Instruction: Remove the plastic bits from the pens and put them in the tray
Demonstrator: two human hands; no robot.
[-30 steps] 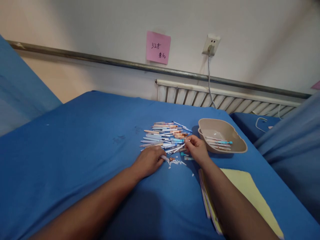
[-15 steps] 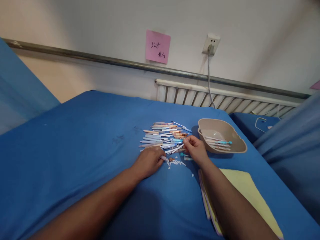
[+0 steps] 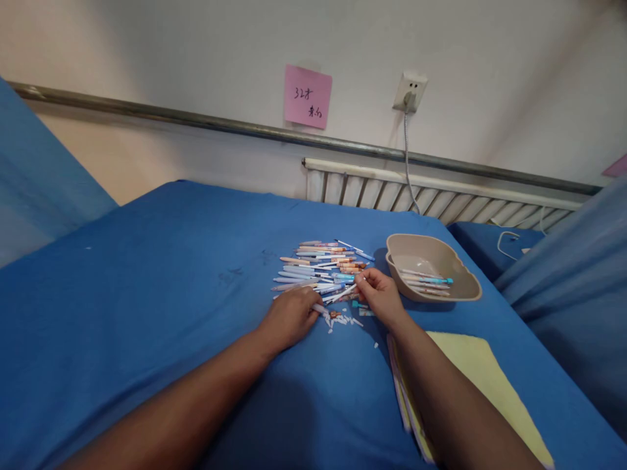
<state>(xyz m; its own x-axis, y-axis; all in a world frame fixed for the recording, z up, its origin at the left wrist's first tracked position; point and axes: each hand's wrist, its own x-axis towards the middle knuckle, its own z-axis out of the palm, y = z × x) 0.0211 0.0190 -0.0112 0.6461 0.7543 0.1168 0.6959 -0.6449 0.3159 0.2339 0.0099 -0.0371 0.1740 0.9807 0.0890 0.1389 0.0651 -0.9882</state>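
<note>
Now, left hand [image 3: 290,314]: pinching pale pen [image 3: 320,309], well left of basin [image 3: 421,252];
Right hand [image 3: 385,297]: slightly farther from basin than a second ago; pinched at white stick [image 3: 347,292], cannot tell whether held;
Pen pile [image 3: 298,270]: left of basin; seemingly undisturbed

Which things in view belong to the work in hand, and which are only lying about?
Likely in the job:
pale pen part, in the left hand
pens and white sticks, at the right hand
small white pieces
beige basin with pens inside

Seemingly just there:
yellow cloth
pink note on the wall
</note>
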